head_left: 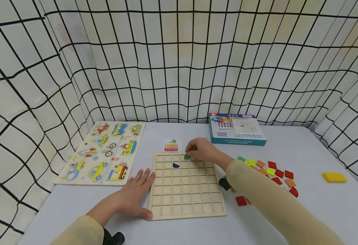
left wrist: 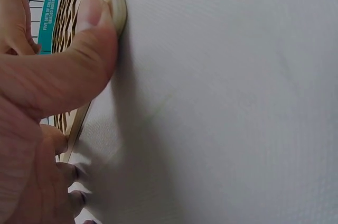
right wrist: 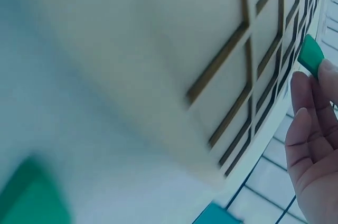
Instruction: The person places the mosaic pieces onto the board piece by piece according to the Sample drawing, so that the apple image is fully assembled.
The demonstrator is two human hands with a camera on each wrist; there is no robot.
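A wooden grid board lies on the white table, a small dark blue piece in one of its upper-left squares. My right hand is over the board's far edge and pinches a green tile between thumb and fingers, one side of the tile rounded. My left hand rests at the board's left side, fingers spread and mostly straight. In the left wrist view its thumb lies on the near corner of the board. Just beyond the far edge sits a small picture card with a coloured grid.
Loose red, orange, yellow and green tiles lie right of the board, partly behind the right sleeve. A teal-sided box stands at the back. At left is a vehicle puzzle board; far right, a yellow block. Black netting surrounds the table.
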